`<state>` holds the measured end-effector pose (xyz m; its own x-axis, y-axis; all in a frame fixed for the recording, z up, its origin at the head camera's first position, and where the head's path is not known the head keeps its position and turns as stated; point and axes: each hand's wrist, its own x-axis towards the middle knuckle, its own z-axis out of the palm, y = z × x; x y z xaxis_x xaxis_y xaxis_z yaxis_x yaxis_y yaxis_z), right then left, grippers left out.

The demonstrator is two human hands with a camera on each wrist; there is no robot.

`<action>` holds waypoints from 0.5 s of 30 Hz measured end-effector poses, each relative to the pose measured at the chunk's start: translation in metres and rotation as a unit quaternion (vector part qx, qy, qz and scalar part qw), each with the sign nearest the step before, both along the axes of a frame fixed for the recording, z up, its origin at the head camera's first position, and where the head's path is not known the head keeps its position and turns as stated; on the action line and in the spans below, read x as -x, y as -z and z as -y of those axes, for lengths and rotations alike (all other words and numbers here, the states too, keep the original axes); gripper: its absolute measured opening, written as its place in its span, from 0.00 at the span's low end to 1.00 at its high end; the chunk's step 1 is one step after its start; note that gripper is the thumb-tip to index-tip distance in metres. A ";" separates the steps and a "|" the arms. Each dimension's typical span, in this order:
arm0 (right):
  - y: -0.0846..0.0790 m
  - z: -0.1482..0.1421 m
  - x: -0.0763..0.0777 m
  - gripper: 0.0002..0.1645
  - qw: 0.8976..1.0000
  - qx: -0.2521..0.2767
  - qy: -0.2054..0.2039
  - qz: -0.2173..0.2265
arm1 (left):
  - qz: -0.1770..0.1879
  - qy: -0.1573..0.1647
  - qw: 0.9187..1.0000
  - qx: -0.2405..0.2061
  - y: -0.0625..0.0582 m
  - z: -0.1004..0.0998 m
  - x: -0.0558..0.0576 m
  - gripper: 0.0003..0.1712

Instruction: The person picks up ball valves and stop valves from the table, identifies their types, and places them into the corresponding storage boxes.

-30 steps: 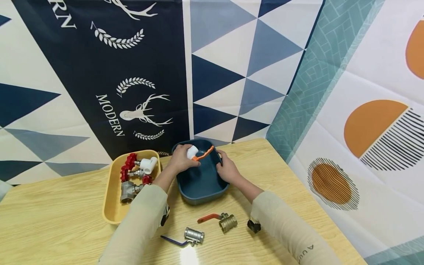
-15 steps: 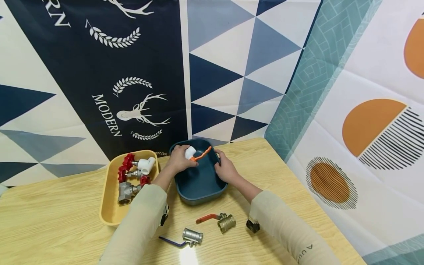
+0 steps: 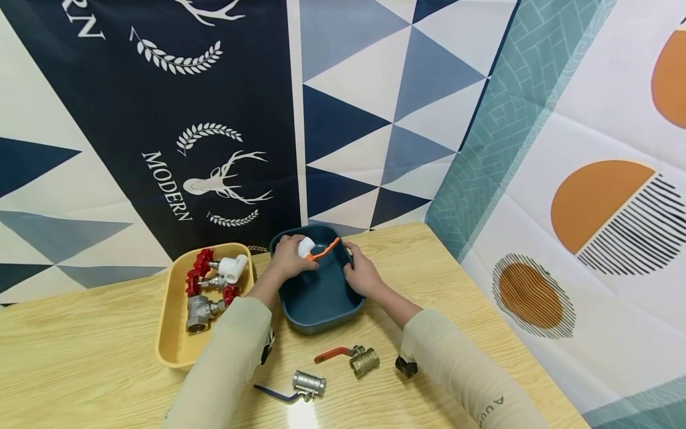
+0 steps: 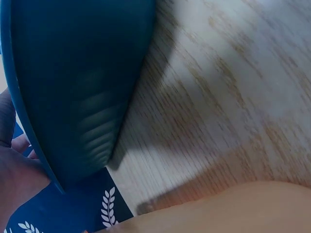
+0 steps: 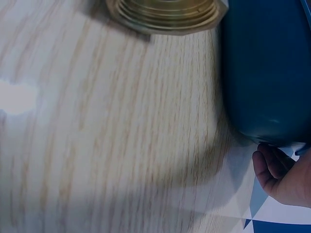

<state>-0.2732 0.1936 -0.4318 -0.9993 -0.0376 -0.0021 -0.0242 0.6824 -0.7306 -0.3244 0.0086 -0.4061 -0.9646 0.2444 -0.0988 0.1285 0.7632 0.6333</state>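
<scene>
A white plastic ball valve (image 3: 306, 246) with an orange lever (image 3: 326, 249) is at the far left part of the dark blue bin (image 3: 321, 326). My left hand (image 3: 287, 258) grips the valve from the left, over the bin's inside; its fingertips are partly hidden. At the bin's right wall, my right hand (image 3: 363, 273) holds the rim, thumb on the inner side and fingers outside. In the right wrist view the fingers (image 5: 265, 167) curl by the bin's outer corner. The left wrist view shows my left hand (image 4: 19, 170) beyond the bin's rim.
A yellow bin (image 3: 170, 322) at the left holds several valves with red handwheels. In front of the blue bin lie a brass ball valve (image 3: 365, 363) with a red lever and a steel ball valve (image 3: 309, 383) with a blue lever. Patterned cloth hangs behind the wooden table (image 3: 80, 345).
The whole scene has drifted slightly left in the head view. Both hands, the white valve and the blue bin keep the same positions relative to each other.
</scene>
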 end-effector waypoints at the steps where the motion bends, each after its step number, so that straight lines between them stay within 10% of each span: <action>1: 0.000 0.000 0.000 0.32 1.000 -0.001 0.000 -0.001 | 0.001 -0.001 1.000 0.000 0.000 0.000 0.000 0.44; 15: -0.001 0.001 -0.001 0.31 1.000 -0.011 -0.002 -0.009 | 0.011 -0.003 1.000 0.003 0.002 -0.003 0.004 0.44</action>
<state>-0.2723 0.1931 -0.4307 -0.9990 -0.0416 0.0140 -0.0391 0.6986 -0.7144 -0.3282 0.0114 -0.4084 -0.9634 0.2389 -0.1213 0.1107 0.7674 0.6315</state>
